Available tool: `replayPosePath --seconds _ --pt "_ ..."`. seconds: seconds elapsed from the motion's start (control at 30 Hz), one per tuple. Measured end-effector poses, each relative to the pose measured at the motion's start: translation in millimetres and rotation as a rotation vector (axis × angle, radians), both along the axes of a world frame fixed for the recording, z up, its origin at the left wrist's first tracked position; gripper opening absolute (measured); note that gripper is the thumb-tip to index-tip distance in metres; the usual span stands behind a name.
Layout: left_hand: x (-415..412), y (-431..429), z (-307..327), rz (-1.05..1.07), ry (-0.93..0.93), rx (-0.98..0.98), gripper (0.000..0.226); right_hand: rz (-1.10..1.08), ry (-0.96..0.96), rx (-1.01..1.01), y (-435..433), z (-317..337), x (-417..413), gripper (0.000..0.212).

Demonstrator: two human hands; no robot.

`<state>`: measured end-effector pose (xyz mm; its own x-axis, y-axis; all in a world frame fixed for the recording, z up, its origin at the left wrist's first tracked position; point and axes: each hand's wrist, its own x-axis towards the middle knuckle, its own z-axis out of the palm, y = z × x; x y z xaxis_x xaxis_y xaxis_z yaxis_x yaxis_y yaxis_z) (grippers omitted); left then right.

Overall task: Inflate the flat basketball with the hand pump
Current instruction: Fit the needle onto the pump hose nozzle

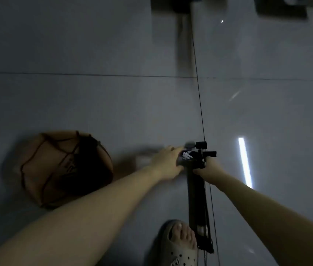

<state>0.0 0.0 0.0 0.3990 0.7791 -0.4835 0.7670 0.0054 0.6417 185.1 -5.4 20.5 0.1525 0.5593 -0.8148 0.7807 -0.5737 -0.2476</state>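
standing nearest, a foot in a perforated clog [178,244] sits just beside the base of the hand pump [197,198]. the barrel is rigid and upright; take hold at the top, where the left hand [168,162] and right hand [209,167] both curl their fingers round it. the basketball [65,169], dented and likely soft, lies in a net on the tiled floor [113,102], left of the pump. the print on the ball is unreadable.

One basketball [46,169] is counted, inside one net [66,153]. One hand pump [197,198] is seen. Two hands are counted, one left hand [168,162] and one right hand [209,167]. One foot [182,237] is seen, in one sandal [176,258], and one bright streak [245,162] on the floor [94,102]
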Motion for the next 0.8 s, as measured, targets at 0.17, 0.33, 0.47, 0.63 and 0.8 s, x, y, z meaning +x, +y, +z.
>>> replayPosePath --seconds 0.17,0.33,0.47,0.63,0.8 --pt "14.9 4.5 -11.2 -0.2 0.138 0.119 0.079 0.077 -0.187 0.112 -3.2 -19.8 -15.9 0.039" --pt "-1.5 2.7 -8.4 0.146 0.092 -0.073 0.076 0.352 -0.24 0.179 -13.4 -10.3 -52.4 0.022" --pt "-35.7 -5.7 19.9 0.305 0.019 -0.167 0.042 0.523 -0.2 0.228 -31.2 19.0 -85.4 0.038" --pt "-73.8 -13.6 104.9 0.354 -0.087 0.039 0.025 0.608 -0.075 0.302 -7.2 98.5 -114.3 0.03" --pt "-114.2 -19.7 214.6 0.323 -0.086 0.233 0.014 0.636 0.073 0.427 5.4 206.0 -141.0 0.016"
